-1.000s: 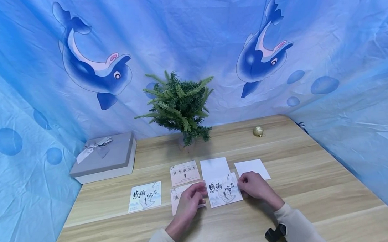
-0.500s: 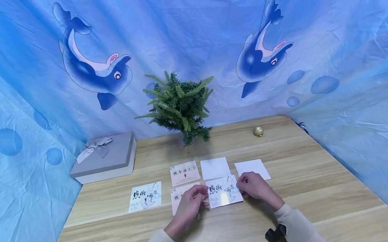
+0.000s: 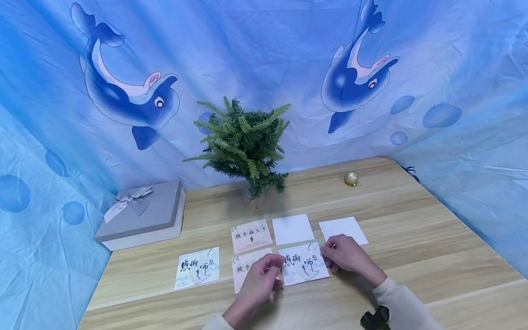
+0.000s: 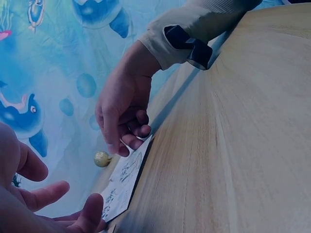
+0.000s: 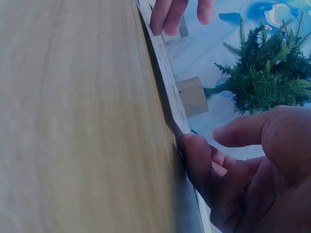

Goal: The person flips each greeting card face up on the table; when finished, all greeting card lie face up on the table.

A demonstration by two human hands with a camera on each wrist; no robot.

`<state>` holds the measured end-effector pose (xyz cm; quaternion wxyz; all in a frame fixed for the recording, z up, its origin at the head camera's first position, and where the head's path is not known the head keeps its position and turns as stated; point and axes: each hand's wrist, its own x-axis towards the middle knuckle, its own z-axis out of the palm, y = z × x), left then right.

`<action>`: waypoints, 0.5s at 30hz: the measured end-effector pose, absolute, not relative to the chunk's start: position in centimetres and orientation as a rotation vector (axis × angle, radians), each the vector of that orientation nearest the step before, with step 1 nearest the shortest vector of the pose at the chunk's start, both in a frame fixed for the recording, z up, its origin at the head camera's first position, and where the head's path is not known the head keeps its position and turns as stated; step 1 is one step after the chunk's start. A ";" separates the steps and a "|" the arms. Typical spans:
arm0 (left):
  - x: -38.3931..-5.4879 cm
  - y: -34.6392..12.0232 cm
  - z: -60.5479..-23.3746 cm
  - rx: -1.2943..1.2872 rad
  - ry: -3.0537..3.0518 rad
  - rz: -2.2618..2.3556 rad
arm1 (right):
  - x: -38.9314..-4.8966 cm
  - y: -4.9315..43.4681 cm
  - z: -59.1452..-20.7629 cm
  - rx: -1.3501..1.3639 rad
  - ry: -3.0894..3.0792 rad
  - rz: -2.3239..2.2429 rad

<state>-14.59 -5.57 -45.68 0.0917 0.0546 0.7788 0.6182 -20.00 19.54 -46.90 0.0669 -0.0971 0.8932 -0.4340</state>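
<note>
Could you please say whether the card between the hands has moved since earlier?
Yes: the printed card has shifted down the head view, uncovering more of the blank card behind it.

The wood-grained tabletop (image 3: 424,256) is supporting a gray box (image 3: 149,210), evergreen plant (image 3: 245,141), gold ball (image 3: 351,179), printed cards (image 3: 251,236) and white cards (image 3: 292,229).

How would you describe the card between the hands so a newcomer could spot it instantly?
From the green plant at the back of the wooden table, look lower in the head view. Between the left hand and right hand is a white card with black brush lettering. Its look-alike lies farther left, beyond a pink card, away from both hands.
</note>
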 end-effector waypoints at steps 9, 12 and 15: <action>-14.5 -5.5 -45.6 0.154 2.310 1.845 | -19.9 19.5 -46.5 -0.262 2.700 -1.318; -14.5 -5.5 -45.6 0.162 2.301 1.861 | -19.9 19.5 -46.5 -0.243 2.696 -1.334; -14.6 -5.7 -45.5 0.161 2.307 1.858 | -19.9 19.5 -46.5 -0.226 2.695 -1.340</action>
